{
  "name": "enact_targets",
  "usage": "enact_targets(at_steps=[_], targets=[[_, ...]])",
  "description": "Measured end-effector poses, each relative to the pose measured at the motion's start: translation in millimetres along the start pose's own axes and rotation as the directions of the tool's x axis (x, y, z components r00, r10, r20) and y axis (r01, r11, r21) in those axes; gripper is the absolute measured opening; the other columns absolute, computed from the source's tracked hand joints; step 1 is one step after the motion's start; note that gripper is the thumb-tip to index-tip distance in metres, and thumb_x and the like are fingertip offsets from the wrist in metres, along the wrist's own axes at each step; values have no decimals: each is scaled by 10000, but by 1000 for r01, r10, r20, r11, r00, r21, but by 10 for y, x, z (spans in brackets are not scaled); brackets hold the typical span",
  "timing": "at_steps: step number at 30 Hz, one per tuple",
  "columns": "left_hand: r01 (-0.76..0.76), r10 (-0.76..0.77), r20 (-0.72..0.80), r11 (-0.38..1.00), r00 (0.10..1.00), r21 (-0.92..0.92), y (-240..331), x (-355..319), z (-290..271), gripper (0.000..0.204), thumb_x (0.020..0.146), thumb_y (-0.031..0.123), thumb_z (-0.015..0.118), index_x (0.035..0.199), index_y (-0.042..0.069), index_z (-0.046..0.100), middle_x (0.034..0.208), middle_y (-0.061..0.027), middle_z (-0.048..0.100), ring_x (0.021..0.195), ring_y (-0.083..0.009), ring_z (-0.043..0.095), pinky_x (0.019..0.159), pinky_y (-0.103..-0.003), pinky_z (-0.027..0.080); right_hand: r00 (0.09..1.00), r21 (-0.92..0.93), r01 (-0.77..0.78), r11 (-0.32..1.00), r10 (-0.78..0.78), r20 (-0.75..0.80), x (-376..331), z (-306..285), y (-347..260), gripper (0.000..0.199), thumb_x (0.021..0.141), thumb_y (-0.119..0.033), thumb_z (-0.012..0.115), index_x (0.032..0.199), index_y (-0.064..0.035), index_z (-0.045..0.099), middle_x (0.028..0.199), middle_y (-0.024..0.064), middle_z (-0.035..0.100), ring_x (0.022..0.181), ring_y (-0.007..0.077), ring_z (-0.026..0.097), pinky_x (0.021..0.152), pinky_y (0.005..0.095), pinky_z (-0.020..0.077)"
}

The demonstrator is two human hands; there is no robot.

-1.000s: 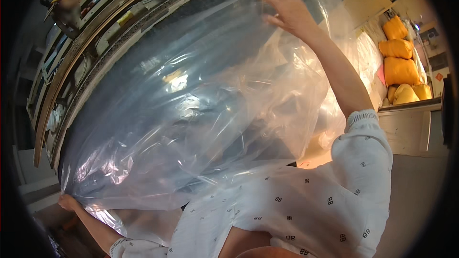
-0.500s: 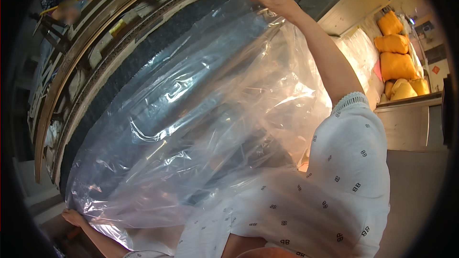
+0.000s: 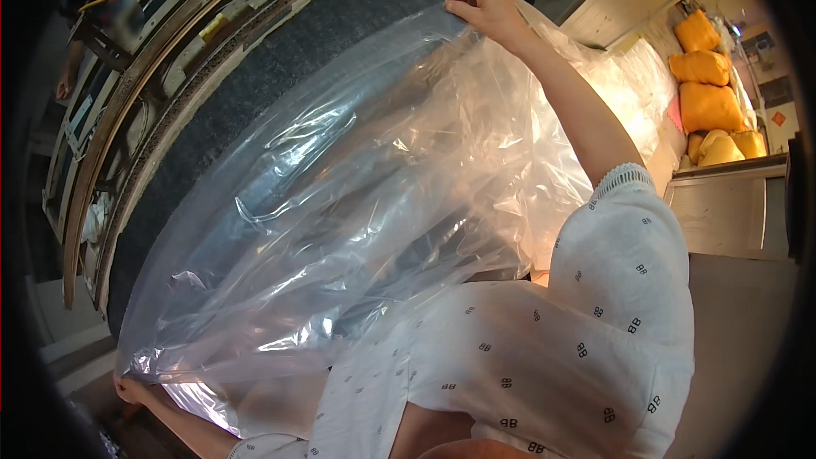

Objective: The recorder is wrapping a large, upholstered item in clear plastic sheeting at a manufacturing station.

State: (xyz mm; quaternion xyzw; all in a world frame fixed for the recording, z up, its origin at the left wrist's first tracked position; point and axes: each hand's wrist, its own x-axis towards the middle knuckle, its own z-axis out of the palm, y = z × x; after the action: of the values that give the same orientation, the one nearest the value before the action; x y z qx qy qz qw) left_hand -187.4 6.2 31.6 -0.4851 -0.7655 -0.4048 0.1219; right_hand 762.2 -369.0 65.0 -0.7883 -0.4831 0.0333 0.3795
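A large sheet of clear plastic film (image 3: pixel 340 195) stretches between my two hands over a dark, felt-like table surface (image 3: pixel 221 102). Up at the far right, my right hand (image 3: pixel 489 13) pinches the film's far corner between thumb and fingers, arm outstretched. My left hand (image 3: pixel 129 389), low at the left, is closed on the opposite end of the same edge. Between them the edge runs in a long curve, and the film is wrinkled and shiny. Its near part hangs against my patterned white shirt. Whether the film is one layer or several I cannot tell.
Wooden and metal rails (image 3: pixel 127 136) run along the table's far left side. Beyond them a person's hand (image 3: pixel 65 85) shows dimly. More crumpled film is heaped to the right, near orange bundles (image 3: pixel 710 106) stacked by a metal cabinet (image 3: pixel 722 212).
The film's far edge has drawn back toward me, baring more of the dark surface. My right hand has come slightly nearer; my left hand has hardly moved. Both keep hold.
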Motion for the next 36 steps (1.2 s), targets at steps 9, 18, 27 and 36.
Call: enact_targets(at_steps=[9,18,27,36], targets=[[400,-251,340,769,906,-499,-71,-24,-1361,385,817,302,605,1114,60,566,1091,-58,569,956,-186,535,775,-275,445,986,-130,115,985,-129,-101,-70,100,29,146,760,-214,599,825,-86,624,767,46,586,714,209,580,634,311,445],[426,-214,473,810,855,-404,-439,-397,-1315,408,841,332,573,1143,59,545,1050,-20,574,895,-123,524,760,-239,408,950,117,126,985,-154,271,474,-147,123,181,761,-155,581,896,-35,583,776,45,599,725,104,534,670,273,440],[1,150,252,858,956,-513,295,362,290,347,850,283,519,1044,0,573,995,-104,588,933,-196,545,814,-296,421,934,608,107,787,131,-333,1534,-621,322,99,849,-129,541,921,-80,493,759,0,545,674,95,540,665,240,473],[230,5,412,823,911,-519,579,-103,762,289,837,303,565,918,30,616,873,-86,622,818,-175,576,754,-311,453,961,89,-46,995,69,-267,1567,562,492,293,790,-233,605,1018,-49,595,933,54,614,866,149,550,780,268,422]])
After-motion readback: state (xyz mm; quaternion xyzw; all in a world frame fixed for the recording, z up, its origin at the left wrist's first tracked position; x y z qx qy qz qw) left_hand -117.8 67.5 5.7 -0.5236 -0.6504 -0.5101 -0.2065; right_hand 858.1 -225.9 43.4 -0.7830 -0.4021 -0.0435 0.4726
